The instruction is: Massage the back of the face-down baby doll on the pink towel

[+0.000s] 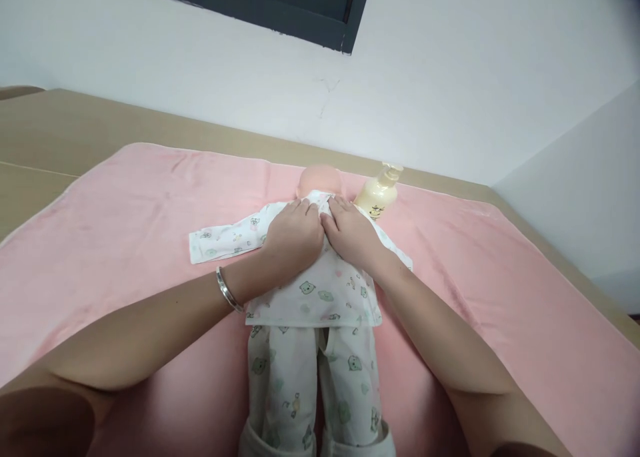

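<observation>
A baby doll (320, 179) in a white printed shirt (325, 300) and matching trousers (295, 390) lies with its head away from me. My left hand (295, 237) is closed on the upper front of the shirt, fingers bent near the collar. Right beside it, my right hand (353, 234) holds the cloth just below the neck, its thumb against the left hand's fingers. The fingertips are partly hidden. One sleeve (225, 239) stretches flat to the left; the other is mostly behind my right hand and wrist.
A cream pump bottle (379, 194) stands just right of the doll's head. Under everything spreads a pink blanket (165, 217) on a wooden surface (100, 120). A white wall (425, 77) with a dark window frame (310, 20) rises behind.
</observation>
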The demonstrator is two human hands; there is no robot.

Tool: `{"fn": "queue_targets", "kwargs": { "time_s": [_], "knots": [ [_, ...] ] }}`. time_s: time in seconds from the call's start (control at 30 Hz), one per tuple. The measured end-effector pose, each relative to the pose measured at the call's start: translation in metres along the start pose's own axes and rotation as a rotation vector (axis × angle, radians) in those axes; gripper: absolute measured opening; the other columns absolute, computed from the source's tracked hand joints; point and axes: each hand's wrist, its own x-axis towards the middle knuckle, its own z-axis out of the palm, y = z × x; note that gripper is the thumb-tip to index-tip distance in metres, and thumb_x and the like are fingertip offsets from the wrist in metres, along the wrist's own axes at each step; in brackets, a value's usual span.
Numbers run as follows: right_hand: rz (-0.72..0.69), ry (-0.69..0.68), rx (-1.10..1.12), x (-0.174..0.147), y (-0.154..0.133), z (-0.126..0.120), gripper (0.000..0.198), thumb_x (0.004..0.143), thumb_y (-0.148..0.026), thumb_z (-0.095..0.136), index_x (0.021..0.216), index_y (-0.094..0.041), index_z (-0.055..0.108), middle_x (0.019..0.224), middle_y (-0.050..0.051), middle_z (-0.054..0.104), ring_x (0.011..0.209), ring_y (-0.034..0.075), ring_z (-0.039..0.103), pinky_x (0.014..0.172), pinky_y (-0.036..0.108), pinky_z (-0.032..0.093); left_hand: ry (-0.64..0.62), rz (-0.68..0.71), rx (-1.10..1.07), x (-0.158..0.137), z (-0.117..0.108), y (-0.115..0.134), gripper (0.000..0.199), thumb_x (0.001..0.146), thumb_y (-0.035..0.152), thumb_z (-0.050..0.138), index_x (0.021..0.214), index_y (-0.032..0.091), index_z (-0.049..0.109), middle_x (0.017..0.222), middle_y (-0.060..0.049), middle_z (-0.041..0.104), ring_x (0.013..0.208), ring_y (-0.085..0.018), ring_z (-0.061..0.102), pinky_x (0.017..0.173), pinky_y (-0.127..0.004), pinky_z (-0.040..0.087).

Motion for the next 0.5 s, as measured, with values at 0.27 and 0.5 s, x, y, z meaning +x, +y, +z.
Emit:
{"fn": "queue_targets", "kwargs": {
  "time_s": [0.27, 0.5],
  "knots": [
    [-0.03, -0.039, -0.044, -0.012, -0.01, -0.012, 0.049, 0.101, -0.027, 0.029, 0.136, -0.001, 0.053, 0.14, 0.024, 0.059, 0.136, 0.034, 0.052, 0.113, 0.045, 0.04, -0.111, -0.034, 0.049, 0.007, -0.005, -0.008, 0.026, 0.095, 0.018, 0.04, 0.089, 0.013, 0.065, 0.096, -0.015, 0.07, 0.097, -0.03, 0.065, 0.096, -0.044, 0.051],
    [-0.042, -0.046, -0.062, -0.007, -0.006, -0.011, 0.053, 0.103, -0.03, 0.028, 0.142, 0.002, 0.046, 0.148, 0.025, 0.051, 0.141, 0.034, 0.047, 0.115, 0.045, 0.04, -0.11, -0.019, 0.022, 0.004, -0.004, -0.008, 0.027, 0.094, 0.017, 0.038, 0.085, 0.015, 0.063, 0.094, -0.015, 0.068, 0.098, -0.03, 0.064, 0.096, -0.045, 0.051]
  ]
}}
